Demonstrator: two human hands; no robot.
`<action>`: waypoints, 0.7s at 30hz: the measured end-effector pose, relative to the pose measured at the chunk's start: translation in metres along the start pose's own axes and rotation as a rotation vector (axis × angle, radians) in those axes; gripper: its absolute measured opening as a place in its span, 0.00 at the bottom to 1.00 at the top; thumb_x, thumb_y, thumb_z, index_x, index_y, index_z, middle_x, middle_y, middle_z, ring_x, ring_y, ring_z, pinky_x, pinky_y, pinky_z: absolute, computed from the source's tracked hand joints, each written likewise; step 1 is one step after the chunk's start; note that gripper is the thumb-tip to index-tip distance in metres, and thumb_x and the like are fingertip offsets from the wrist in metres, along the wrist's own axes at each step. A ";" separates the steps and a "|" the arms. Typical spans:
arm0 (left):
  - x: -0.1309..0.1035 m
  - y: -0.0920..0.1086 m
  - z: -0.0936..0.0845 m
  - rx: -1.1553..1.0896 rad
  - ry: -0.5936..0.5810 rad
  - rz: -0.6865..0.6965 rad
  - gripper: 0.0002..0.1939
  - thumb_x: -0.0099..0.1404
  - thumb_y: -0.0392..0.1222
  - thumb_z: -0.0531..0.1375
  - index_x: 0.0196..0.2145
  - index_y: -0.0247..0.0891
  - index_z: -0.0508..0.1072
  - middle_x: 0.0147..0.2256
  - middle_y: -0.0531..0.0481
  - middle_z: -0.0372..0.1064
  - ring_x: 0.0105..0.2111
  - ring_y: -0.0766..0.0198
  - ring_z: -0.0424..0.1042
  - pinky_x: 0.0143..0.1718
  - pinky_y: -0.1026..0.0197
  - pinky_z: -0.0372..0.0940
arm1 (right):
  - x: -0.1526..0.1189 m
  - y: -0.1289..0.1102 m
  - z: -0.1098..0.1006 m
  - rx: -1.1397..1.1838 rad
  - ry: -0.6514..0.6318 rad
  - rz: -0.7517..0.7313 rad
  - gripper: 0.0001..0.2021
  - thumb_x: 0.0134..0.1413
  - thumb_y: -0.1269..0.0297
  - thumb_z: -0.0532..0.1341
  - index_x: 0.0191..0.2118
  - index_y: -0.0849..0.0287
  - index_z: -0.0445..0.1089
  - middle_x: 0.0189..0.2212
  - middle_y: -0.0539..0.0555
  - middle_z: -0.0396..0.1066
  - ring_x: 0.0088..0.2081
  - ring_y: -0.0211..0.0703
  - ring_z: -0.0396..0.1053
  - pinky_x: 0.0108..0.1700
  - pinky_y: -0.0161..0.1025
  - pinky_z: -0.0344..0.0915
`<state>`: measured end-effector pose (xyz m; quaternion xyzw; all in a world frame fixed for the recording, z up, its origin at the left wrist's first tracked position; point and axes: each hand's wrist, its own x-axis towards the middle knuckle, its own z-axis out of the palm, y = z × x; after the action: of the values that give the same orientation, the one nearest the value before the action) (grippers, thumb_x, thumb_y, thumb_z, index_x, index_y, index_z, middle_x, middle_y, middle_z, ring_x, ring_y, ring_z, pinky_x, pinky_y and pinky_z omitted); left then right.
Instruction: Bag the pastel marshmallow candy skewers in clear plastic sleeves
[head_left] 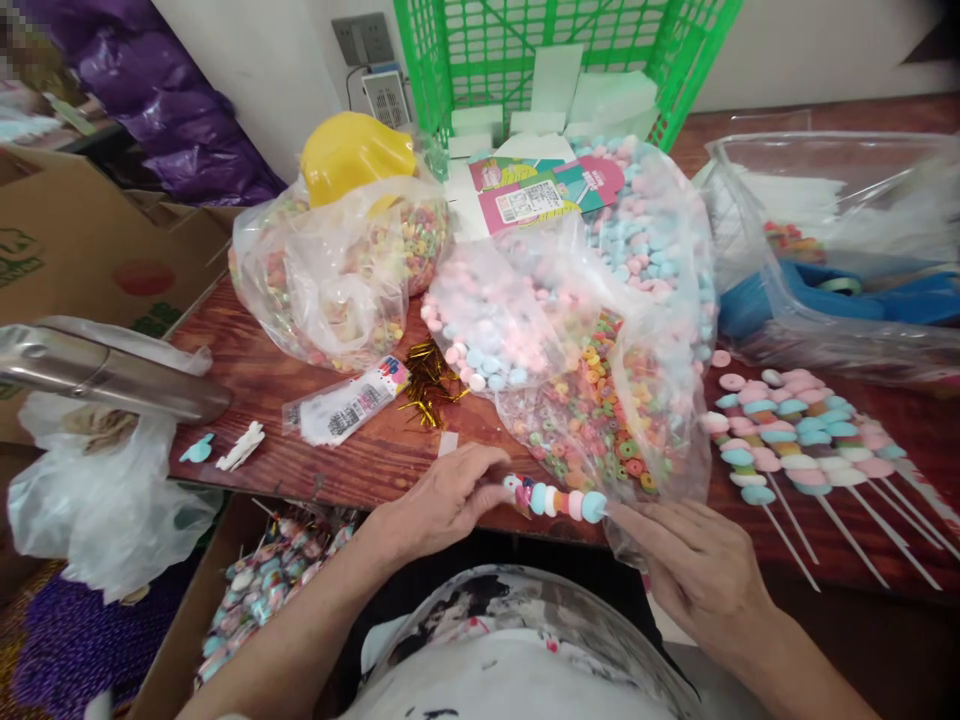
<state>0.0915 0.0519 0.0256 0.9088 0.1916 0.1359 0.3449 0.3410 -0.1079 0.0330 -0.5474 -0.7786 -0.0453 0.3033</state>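
Note:
A skewer of pink, white and blue marshmallow candy (566, 502) is held level between my two hands at the table's front edge. It seems to sit inside a clear printed sleeve. My left hand (454, 500) pinches its printed left end with thumb and fingers. My right hand (701, 560) is closed at the blue right end, where the stick would be; its fingers hide the stick. Beyond my left hand lie a stack of printed clear sleeves (352, 402) and a pile of gold twist ties (429, 385). To the right, several unwrapped candy skewers (810, 435) rest with white sticks pointing toward me.
Bags of marshmallows (645, 210) and ring candies (607, 420) fill the middle. Behind them stands a green crate (555, 30). A clear bin (825, 180) is at right, a steel flask (112, 370) at left. Below left, a carton holds wrapped skewers (262, 575).

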 end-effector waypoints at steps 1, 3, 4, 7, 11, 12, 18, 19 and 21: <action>0.002 0.002 -0.002 0.011 -0.044 -0.034 0.27 0.65 0.51 0.58 0.57 0.35 0.59 0.48 0.38 0.69 0.46 0.56 0.70 0.47 0.55 0.65 | 0.000 0.000 0.000 0.006 0.012 0.000 0.21 0.52 0.83 0.50 0.48 0.61 0.68 0.33 0.55 0.75 0.34 0.41 0.72 0.35 0.39 0.66; 0.008 0.006 -0.006 0.046 -0.129 -0.062 0.42 0.56 0.58 0.64 0.60 0.34 0.55 0.51 0.36 0.67 0.49 0.51 0.68 0.50 0.52 0.63 | 0.002 0.000 -0.001 0.013 0.044 0.003 0.21 0.52 0.83 0.51 0.49 0.61 0.68 0.34 0.55 0.75 0.34 0.41 0.72 0.35 0.39 0.66; 0.011 0.008 -0.007 0.061 -0.175 -0.075 0.40 0.55 0.58 0.65 0.58 0.34 0.58 0.50 0.37 0.68 0.48 0.51 0.68 0.49 0.53 0.63 | 0.002 0.001 -0.002 0.014 0.052 0.003 0.21 0.53 0.83 0.51 0.49 0.61 0.68 0.34 0.55 0.75 0.34 0.42 0.72 0.35 0.39 0.66; 0.020 0.013 -0.006 0.075 -0.283 -0.164 0.18 0.60 0.52 0.64 0.41 0.36 0.69 0.36 0.48 0.72 0.36 0.58 0.70 0.38 0.61 0.62 | 0.007 0.002 -0.003 0.001 0.035 -0.031 0.20 0.54 0.82 0.51 0.49 0.61 0.68 0.35 0.55 0.76 0.34 0.42 0.72 0.35 0.41 0.65; 0.032 0.023 -0.001 -0.050 -0.319 -0.188 0.14 0.59 0.51 0.64 0.33 0.37 0.69 0.28 0.55 0.67 0.28 0.66 0.66 0.29 0.66 0.55 | 0.021 0.003 -0.003 -0.028 0.023 -0.137 0.17 0.54 0.83 0.51 0.47 0.64 0.68 0.33 0.55 0.76 0.33 0.42 0.72 0.36 0.41 0.65; 0.034 0.025 0.001 -0.092 -0.325 -0.181 0.15 0.59 0.51 0.65 0.33 0.37 0.69 0.27 0.56 0.67 0.27 0.67 0.65 0.29 0.66 0.55 | 0.025 0.003 -0.004 -0.025 0.014 -0.159 0.17 0.54 0.83 0.51 0.46 0.64 0.67 0.33 0.56 0.76 0.33 0.42 0.71 0.35 0.41 0.64; 0.041 0.029 0.006 -0.093 -0.325 -0.230 0.17 0.57 0.53 0.65 0.36 0.38 0.69 0.31 0.54 0.68 0.31 0.63 0.68 0.31 0.65 0.57 | 0.050 0.004 -0.013 -0.013 -0.083 -0.213 0.17 0.54 0.83 0.47 0.44 0.63 0.66 0.28 0.52 0.73 0.26 0.38 0.68 0.28 0.39 0.61; 0.040 0.028 0.006 -0.062 -0.314 -0.224 0.18 0.57 0.52 0.66 0.38 0.38 0.68 0.34 0.53 0.69 0.34 0.62 0.69 0.33 0.64 0.59 | 0.052 0.004 -0.015 -0.030 -0.082 -0.201 0.17 0.53 0.83 0.47 0.42 0.62 0.66 0.26 0.52 0.72 0.25 0.38 0.68 0.28 0.39 0.61; 0.036 0.024 0.005 0.028 -0.292 -0.198 0.19 0.57 0.47 0.65 0.44 0.39 0.67 0.40 0.49 0.70 0.40 0.57 0.69 0.39 0.60 0.61 | 0.053 0.006 -0.019 -0.073 -0.058 -0.164 0.16 0.54 0.83 0.47 0.40 0.61 0.66 0.26 0.52 0.73 0.26 0.39 0.69 0.28 0.39 0.60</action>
<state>0.1315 0.0479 0.0426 0.9002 0.2299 -0.0349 0.3683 0.3426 -0.0692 0.0743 -0.4935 -0.8271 -0.0824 0.2560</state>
